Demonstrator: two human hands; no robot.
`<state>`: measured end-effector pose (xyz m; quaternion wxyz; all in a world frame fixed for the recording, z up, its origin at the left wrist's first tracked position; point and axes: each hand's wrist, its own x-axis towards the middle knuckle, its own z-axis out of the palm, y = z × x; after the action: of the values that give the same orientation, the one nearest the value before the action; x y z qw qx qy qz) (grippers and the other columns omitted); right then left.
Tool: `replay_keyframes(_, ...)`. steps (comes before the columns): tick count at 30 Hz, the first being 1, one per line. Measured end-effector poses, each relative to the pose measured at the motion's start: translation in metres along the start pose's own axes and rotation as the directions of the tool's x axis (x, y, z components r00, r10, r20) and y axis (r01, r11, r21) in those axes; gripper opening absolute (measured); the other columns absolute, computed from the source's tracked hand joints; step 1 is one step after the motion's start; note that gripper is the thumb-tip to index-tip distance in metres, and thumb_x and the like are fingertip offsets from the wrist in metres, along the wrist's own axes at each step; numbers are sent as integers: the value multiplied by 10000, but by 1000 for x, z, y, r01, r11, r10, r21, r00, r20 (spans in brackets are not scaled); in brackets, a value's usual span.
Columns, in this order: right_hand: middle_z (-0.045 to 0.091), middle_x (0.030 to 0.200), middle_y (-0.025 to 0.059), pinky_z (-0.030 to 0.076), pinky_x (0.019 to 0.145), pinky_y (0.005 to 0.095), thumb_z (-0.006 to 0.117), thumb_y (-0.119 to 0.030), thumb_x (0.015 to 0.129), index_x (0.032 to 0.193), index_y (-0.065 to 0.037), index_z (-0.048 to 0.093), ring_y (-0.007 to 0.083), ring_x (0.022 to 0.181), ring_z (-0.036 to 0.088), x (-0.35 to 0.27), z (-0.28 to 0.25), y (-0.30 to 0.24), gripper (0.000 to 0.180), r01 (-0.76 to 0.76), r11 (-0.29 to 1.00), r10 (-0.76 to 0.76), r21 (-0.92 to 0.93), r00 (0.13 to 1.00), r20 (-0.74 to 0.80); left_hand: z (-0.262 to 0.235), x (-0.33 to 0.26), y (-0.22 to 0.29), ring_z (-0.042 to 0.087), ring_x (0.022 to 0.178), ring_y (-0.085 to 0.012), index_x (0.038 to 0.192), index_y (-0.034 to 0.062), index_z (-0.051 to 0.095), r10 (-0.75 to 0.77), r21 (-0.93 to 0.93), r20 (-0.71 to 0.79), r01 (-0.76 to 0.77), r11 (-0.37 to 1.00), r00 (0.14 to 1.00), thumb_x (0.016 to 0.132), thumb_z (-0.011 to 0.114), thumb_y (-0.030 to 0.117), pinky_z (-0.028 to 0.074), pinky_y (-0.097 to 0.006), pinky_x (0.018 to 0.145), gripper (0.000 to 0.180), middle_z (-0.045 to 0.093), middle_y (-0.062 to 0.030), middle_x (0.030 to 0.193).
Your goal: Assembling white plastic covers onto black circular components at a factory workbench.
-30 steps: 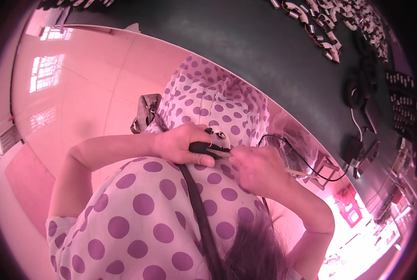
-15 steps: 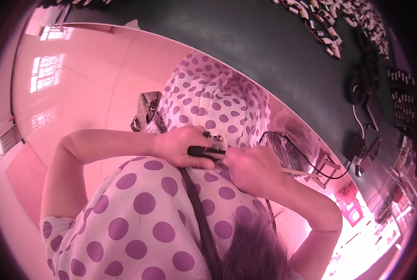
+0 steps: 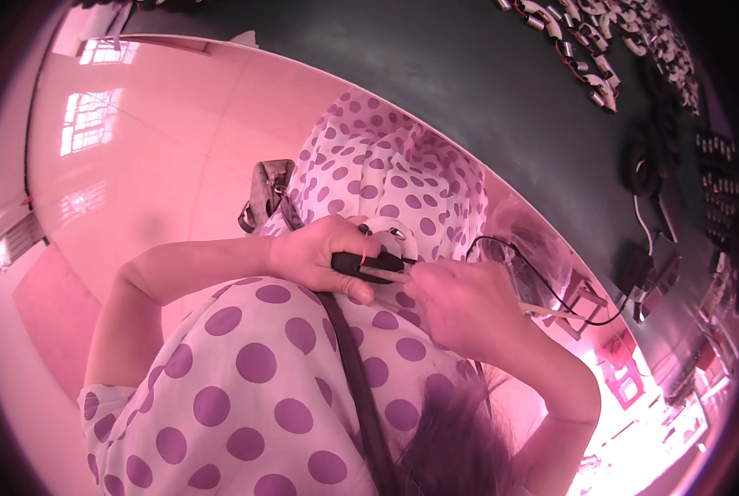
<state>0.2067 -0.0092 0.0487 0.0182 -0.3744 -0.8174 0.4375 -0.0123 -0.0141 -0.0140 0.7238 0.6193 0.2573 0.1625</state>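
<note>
Black part (image 3: 349, 264) is gripped between thumb and fingers of the left hand (image 3: 318, 258), above the polka-dot garment (image 3: 233, 405). White curved piece (image 3: 408, 241) is seen just beyond it. Fingers of the right hand (image 3: 460, 304) are curled at the black part's right end; whether anything is gripped cannot be told. White-and-silver parts (image 3: 605, 87) are strewn on the dark table (image 3: 402, 70), far right.
</note>
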Motion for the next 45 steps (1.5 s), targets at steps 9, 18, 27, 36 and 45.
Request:
replay_keyframes(9, 546, 568, 84, 446, 415, 342, 529, -99, 698, 676, -57, 538, 242, 466, 563, 2, -3, -1, 49, 55, 998, -56, -35, 998, -33, -3, 3, -13, 522, 513, -119, 972, 6, 529, 162, -24, 33, -162, 987, 986, 661, 726, 248, 423, -240, 523, 441, 595, -37, 644)
replay_keyframes(18, 565, 567, 122, 459, 436, 359, 525, -96, 675, 671, -33, 529, 274, 473, 572, 3, -1, -5, 63, 3, 998, -1, -57, 999, 32, 2, 3, -11, 549, 570, -193, 908, 11, 484, 67, 67, 38, -69, 995, 997, 653, 719, 317, 407, -308, 690, 462, 574, -42, 640)
replay_keyframes(27, 567, 554, 136, 459, 439, 364, 532, -116, 645, 668, -21, 524, 278, 480, 578, 3, 6, -10, 97, -42, 996, 47, -79, 997, 64, 10, 6, -14, 469, 527, -227, 721, 79, 544, 109, 182, 44, -116, 977, 993, 696, 687, 324, 332, -313, 755, 284, 532, -18, 575)
replay_keyframes(36, 572, 559, 140, 453, 438, 355, 531, -139, 688, 684, -13, 541, 265, 482, 583, 7, 6, -17, 127, -71, 987, 91, -147, 986, 137, 17, 7, -10, 471, 412, -182, 630, 76, 568, 163, 190, -44, -151, 970, 986, 731, 665, 291, 375, -292, 606, 256, 526, -9, 478)
replay_keyframes(45, 585, 588, 147, 465, 472, 356, 508, -139, 715, 694, -3, 542, 267, 523, 598, 12, 6, -24, 142, -101, 980, 138, -171, 966, 219, 21, 3, -6, 477, 494, -252, 657, 16, 568, 15, 227, -32, -8, 974, 999, 712, 663, 215, 380, -326, 538, 228, 525, -78, 546)
